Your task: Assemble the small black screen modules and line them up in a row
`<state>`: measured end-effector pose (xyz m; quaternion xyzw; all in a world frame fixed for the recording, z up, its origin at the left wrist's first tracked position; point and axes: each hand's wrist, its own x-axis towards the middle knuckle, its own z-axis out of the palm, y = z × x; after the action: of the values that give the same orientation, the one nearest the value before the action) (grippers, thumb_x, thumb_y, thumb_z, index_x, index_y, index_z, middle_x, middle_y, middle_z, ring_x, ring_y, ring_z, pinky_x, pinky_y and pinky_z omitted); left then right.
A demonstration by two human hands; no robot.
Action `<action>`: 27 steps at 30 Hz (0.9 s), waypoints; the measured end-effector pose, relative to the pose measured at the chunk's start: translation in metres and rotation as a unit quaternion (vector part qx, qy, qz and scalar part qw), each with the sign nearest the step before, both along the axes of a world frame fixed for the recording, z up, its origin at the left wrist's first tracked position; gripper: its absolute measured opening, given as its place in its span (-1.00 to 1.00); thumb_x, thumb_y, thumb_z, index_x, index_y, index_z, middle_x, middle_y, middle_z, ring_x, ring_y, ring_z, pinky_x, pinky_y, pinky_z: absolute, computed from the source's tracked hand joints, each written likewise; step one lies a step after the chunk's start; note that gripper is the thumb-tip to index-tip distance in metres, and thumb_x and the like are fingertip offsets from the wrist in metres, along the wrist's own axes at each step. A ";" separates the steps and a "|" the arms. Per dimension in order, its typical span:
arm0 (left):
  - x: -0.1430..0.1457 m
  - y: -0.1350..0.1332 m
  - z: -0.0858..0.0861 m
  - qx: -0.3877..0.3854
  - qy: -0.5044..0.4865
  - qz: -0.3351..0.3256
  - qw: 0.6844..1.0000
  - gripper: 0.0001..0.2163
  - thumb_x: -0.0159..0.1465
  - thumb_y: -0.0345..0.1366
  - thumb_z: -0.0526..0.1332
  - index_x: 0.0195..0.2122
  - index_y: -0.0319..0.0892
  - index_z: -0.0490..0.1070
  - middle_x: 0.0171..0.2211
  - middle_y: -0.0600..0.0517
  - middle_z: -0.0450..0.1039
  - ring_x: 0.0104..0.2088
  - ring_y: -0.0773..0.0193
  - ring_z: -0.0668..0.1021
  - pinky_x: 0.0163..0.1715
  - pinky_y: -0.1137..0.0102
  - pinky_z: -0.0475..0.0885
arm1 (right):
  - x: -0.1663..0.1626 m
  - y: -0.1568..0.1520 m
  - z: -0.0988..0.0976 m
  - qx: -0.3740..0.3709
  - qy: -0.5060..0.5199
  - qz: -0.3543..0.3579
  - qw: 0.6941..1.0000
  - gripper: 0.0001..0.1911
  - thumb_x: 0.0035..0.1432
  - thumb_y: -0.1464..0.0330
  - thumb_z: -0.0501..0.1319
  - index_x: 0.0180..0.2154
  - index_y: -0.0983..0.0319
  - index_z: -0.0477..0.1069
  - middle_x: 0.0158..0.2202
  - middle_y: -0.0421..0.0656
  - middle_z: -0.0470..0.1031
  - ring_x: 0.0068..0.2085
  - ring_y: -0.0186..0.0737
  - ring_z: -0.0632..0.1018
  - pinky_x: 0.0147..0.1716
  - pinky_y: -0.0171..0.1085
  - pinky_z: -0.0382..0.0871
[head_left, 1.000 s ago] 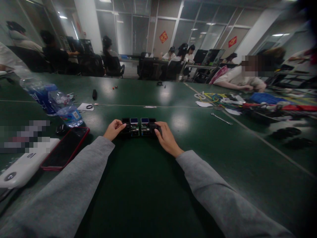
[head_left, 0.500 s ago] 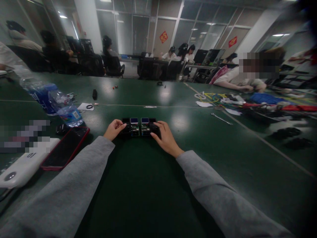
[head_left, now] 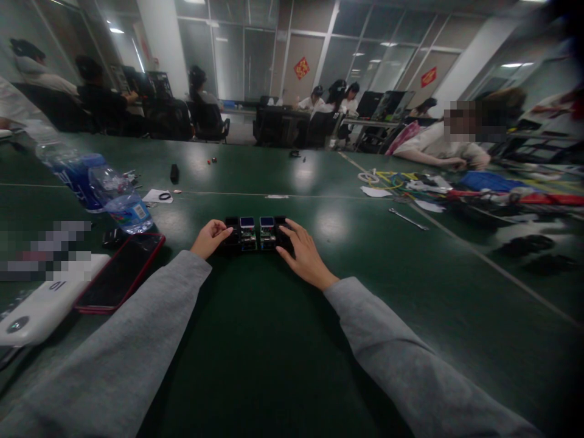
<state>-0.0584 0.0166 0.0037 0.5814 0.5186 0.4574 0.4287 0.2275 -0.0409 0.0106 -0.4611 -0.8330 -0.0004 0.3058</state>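
Note:
Two small black electronic modules point(head_left: 257, 233) with blue screens stand side by side on the green table point(head_left: 255, 340), just ahead of me. My left hand point(head_left: 208, 238) is curled in a pinch against the left end of the row. My right hand point(head_left: 303, 253) rests on the right end, fingers bent over the black block there. Both arms wear grey sleeves.
At my left lie a phone in a red case point(head_left: 119, 272), a white power bank point(head_left: 39, 307) and water bottles point(head_left: 119, 201). A wrench point(head_left: 407, 218), cables and parts point(head_left: 483, 191) lie at the right, where a person leans on the table. Other people sit far behind.
My right hand has shifted slightly left along the right module, its fingers now lying more over the top. The left hand and the modules have stayed put.

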 end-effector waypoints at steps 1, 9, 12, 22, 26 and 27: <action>0.000 0.000 0.001 -0.001 -0.001 -0.001 1.000 -0.77 0.09 -0.21 0.29 -0.36 -0.17 0.27 -0.49 0.14 0.33 -0.48 0.38 0.42 -0.43 0.44 0.31 | -0.001 -0.001 0.001 -0.002 -0.012 0.010 1.000 -0.49 0.33 0.19 0.04 0.24 0.14 0.01 0.30 -0.09 -0.02 0.27 -0.06 0.12 0.20 0.00 0.15; 0.003 -0.003 0.005 -0.008 0.002 0.017 1.000 -0.84 0.12 -0.30 0.27 -0.38 -0.18 0.27 -0.51 0.14 0.33 -0.50 0.40 0.40 -0.46 0.45 0.28 | 0.000 0.002 -0.004 0.046 -0.023 -0.129 0.990 -0.60 0.25 0.40 0.00 0.12 0.27 0.20 0.18 0.00 0.23 0.22 -0.06 0.21 0.19 0.00 0.05; 0.002 -0.002 0.004 -0.011 0.002 0.013 1.000 -0.81 0.11 -0.27 0.28 -0.36 -0.18 0.27 -0.49 0.14 0.34 -0.48 0.38 0.41 -0.44 0.44 0.30 | 0.005 0.005 -0.007 0.063 0.004 -0.239 0.969 -0.61 0.14 0.47 0.03 0.03 0.30 0.24 0.10 0.04 0.30 0.14 0.00 0.29 0.13 0.06 0.05; 0.001 -0.002 0.003 -0.003 0.005 0.003 1.000 -0.74 0.07 -0.17 0.32 -0.35 -0.17 0.28 -0.46 0.11 0.36 -0.43 0.32 0.45 -0.39 0.39 0.36 | -0.010 -0.013 0.012 0.066 -0.043 -0.056 0.995 -0.50 0.30 0.35 0.02 0.24 0.19 0.02 0.32 -0.07 -0.03 0.29 -0.08 0.08 0.19 0.00 0.06; 0.002 -0.004 0.005 -0.002 0.003 0.008 1.000 -0.74 0.07 -0.19 0.34 -0.36 -0.16 0.29 -0.45 0.09 0.39 -0.39 0.27 0.48 -0.37 0.35 0.39 | -0.020 -0.019 0.016 0.003 -0.113 0.106 0.988 -0.43 0.34 0.28 0.03 0.30 0.09 -0.10 0.34 -0.17 -0.09 0.32 -0.15 0.01 0.25 -0.01 0.05; 0.002 -0.004 0.005 0.000 0.004 0.008 1.000 -0.75 0.07 -0.19 0.34 -0.36 -0.15 0.29 -0.45 0.08 0.39 -0.39 0.27 0.48 -0.38 0.35 0.39 | -0.021 -0.019 0.016 -0.008 -0.111 0.115 0.987 -0.43 0.34 0.28 0.03 0.31 0.08 -0.10 0.34 -0.17 -0.07 0.32 -0.15 0.02 0.24 0.00 0.08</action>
<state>-0.0565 0.0129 0.0090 0.5789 0.5252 0.4584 0.4230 0.2062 -0.0600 0.0261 -0.3617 -0.9094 -0.0095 0.2053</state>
